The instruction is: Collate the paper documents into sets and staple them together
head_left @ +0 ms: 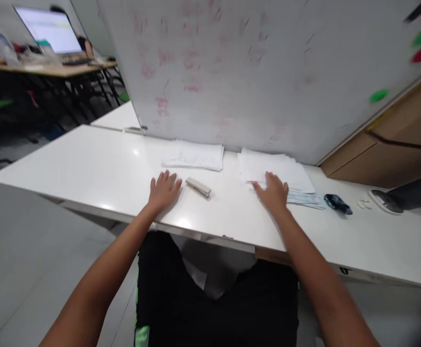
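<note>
My left hand lies flat on the white table, fingers spread, holding nothing. A beige stapler lies just to its right, not touched. My right hand rests palm down with fingers stretched out on the near edge of a stack of white papers. A second stack of papers lies further back, between the two hands, against the whiteboard.
A large whiteboard with faint red marks stands along the table's far edge. To the right lie printed slips, a dark blue gadget and a small white item. A desk with a laptop stands far left.
</note>
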Action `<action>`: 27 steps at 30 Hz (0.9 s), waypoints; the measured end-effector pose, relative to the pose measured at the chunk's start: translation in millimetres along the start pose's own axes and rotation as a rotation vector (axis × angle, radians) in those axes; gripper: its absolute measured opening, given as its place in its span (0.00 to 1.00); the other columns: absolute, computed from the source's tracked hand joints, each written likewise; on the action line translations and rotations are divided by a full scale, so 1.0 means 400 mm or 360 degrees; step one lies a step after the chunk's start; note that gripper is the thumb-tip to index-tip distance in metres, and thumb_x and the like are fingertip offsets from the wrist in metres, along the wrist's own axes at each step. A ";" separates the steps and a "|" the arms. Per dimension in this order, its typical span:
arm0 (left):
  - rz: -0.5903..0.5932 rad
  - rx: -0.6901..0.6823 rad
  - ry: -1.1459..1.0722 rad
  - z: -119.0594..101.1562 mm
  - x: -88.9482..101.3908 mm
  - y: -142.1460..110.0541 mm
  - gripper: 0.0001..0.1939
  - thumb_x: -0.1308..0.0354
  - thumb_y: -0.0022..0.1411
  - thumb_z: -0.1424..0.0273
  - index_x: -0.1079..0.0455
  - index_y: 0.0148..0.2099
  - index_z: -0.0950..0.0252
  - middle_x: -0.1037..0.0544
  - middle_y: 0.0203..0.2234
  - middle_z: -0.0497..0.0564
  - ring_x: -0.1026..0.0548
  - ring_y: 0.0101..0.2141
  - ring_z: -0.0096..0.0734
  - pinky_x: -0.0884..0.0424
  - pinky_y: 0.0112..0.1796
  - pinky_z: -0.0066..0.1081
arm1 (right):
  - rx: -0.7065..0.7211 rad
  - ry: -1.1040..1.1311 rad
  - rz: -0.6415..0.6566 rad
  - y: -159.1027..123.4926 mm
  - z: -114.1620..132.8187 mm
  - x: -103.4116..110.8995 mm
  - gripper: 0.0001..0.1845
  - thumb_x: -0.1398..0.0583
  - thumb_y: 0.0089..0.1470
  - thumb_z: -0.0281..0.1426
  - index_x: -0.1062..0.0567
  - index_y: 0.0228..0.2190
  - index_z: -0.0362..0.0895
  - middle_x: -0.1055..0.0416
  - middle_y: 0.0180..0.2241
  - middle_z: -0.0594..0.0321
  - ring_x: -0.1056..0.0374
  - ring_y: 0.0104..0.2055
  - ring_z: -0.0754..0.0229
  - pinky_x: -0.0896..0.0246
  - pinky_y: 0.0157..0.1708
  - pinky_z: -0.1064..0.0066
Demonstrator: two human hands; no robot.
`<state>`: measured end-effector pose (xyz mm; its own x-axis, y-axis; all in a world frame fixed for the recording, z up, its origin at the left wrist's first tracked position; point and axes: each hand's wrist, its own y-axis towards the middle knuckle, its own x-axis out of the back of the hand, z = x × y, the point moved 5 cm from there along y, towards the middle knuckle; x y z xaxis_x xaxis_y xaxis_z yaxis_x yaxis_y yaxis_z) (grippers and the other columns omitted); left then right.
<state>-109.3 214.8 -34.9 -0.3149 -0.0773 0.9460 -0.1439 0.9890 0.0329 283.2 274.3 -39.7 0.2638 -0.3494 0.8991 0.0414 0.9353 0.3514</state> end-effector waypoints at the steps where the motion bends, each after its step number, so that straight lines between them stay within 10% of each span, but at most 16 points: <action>1: -0.0065 -0.0054 -0.0007 0.000 0.010 -0.006 0.30 0.64 0.67 0.51 0.39 0.63 0.59 0.44 0.66 0.55 0.49 0.66 0.49 0.52 0.62 0.54 | -0.0021 -0.0021 -0.0048 0.002 0.002 -0.001 0.33 0.46 0.57 0.48 0.35 0.56 0.40 0.36 0.58 0.45 0.45 0.60 0.43 0.62 0.59 0.41; 7: -0.1043 -0.0817 -0.0230 -0.176 0.097 -0.145 0.14 0.52 0.66 0.67 0.29 0.49 0.60 0.23 0.49 0.53 0.34 0.58 0.45 0.42 0.58 0.50 | 0.0078 -0.0071 -0.0334 -0.001 0.034 0.021 0.18 0.51 0.63 0.36 0.23 0.41 0.46 0.26 0.39 0.56 0.35 0.43 0.54 0.68 0.60 0.47; 10: -0.0681 -0.1367 -0.0396 -0.397 0.044 -0.192 0.16 0.50 0.66 0.65 0.31 0.54 0.58 0.22 0.48 0.52 0.29 0.54 0.39 0.35 0.54 0.42 | 0.0033 0.0022 -0.0376 0.002 0.022 0.028 0.19 0.53 0.63 0.33 0.24 0.35 0.44 0.25 0.36 0.58 0.34 0.41 0.56 0.65 0.59 0.51; 14: -0.0146 -0.1011 -0.0301 -0.607 -0.087 -0.090 0.25 0.57 0.68 0.57 0.36 0.60 0.63 0.30 0.58 0.57 0.35 0.59 0.45 0.36 0.55 0.45 | -0.0266 0.0320 -0.0388 0.005 -0.019 0.041 0.20 0.54 0.63 0.35 0.26 0.29 0.43 0.24 0.35 0.57 0.33 0.38 0.57 0.58 0.57 0.55; 18: -0.0032 -0.0657 -0.0111 -0.641 -0.188 0.037 0.30 0.61 0.68 0.57 0.44 0.66 0.67 0.44 0.65 0.59 0.48 0.65 0.52 0.48 0.60 0.53 | -0.0393 0.0443 -0.0341 0.004 -0.033 0.045 0.21 0.55 0.62 0.37 0.27 0.28 0.44 0.24 0.34 0.57 0.32 0.38 0.57 0.55 0.57 0.56; 27: 0.0118 -0.0841 0.0013 -0.601 -0.231 0.057 0.35 0.61 0.66 0.49 0.49 0.68 0.62 0.55 0.69 0.57 0.65 0.68 0.50 0.60 0.63 0.54 | -0.0114 0.0193 0.0105 0.015 0.002 0.001 0.27 0.43 0.54 0.36 0.33 0.56 0.52 0.43 0.64 0.58 0.53 0.66 0.48 0.76 0.62 0.38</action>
<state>142.2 274.8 -43.9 -0.2984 -0.0062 0.9544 0.3713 0.9205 0.1221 282.9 279.9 -37.1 0.3825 -0.2819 0.8799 0.0879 0.9591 0.2691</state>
